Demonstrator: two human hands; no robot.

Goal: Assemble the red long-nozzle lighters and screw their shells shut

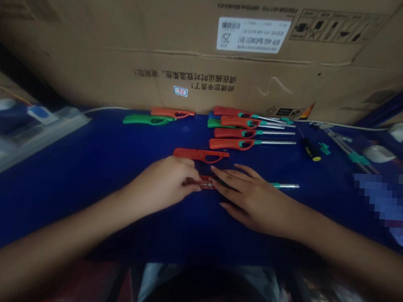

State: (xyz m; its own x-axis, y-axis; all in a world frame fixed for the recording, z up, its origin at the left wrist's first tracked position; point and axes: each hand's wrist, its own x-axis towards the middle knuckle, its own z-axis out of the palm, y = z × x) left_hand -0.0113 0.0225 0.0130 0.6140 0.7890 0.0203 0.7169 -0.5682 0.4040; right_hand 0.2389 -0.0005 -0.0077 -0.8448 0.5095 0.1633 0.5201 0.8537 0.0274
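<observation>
A red gas lighter (206, 183) with a teal collar and a metal barrel lies on the blue table in front of me, largely hidden under my hands. My left hand (173, 179) is closed on its handle end, thumb and fingers pinched together. Over the middle of the lighter rests my right hand (249, 198), fingers spread and flat, with the barrel (290, 186) sticking out past it. Just beyond my left hand is a loose red handle shell (201, 155) with a trigger opening. Small parts beneath my fingers are too blurred to make out.
Several red lighters (233, 144) with metal barrels line the back, a green one among them. Left of them lie a green shell (148, 119) and an orange shell (173, 113). A black-and-yellow screwdriver (312, 152) is at right. A cardboard wall (107, 71) closes the back.
</observation>
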